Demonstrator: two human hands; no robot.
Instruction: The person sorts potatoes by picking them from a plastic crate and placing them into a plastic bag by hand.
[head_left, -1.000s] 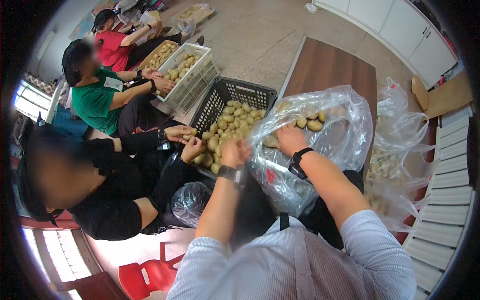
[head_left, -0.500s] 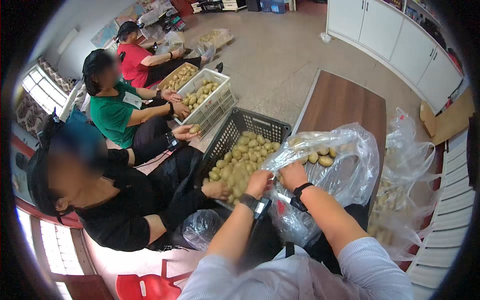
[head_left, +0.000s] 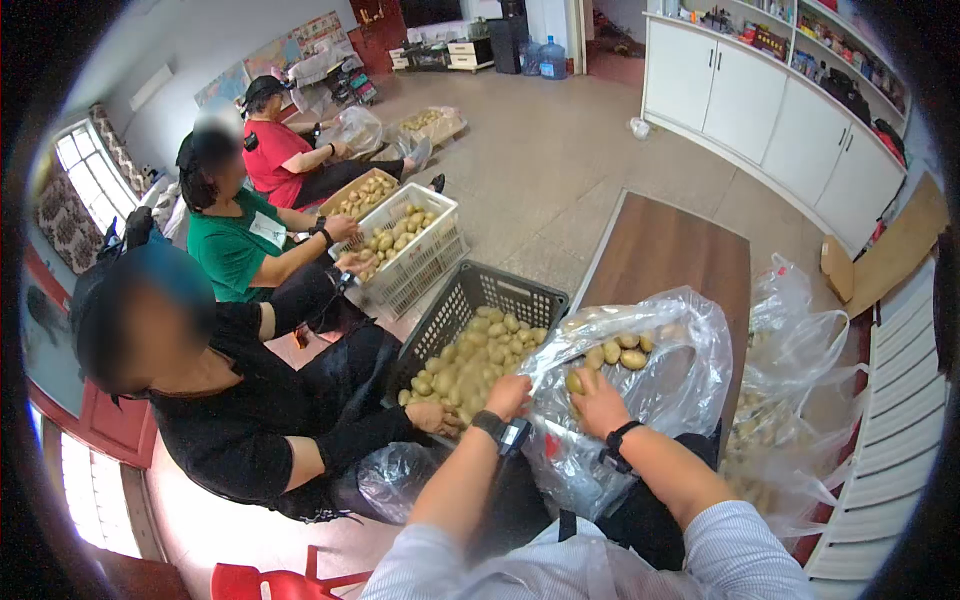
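Note:
A clear plastic bag lies on the brown table, with several potatoes in its mouth. My right hand is at the bag opening, its fingers curled round a potato. My left hand is closed at the bag's left edge, beside the black crate; its fingertips seem to pinch the plastic. Many potatoes fill the black crate, left of the bag.
A co-worker in black sits at left, one hand in the crate. Two more people sit beyond, by a white crate of potatoes. Filled plastic bags stand at right. A red chair is at lower left.
The view has tilted up. My right hand now holds a potato at the bag opening, and my left hand stays at the bag's edge. The near co-worker's far hand has left the crate area.

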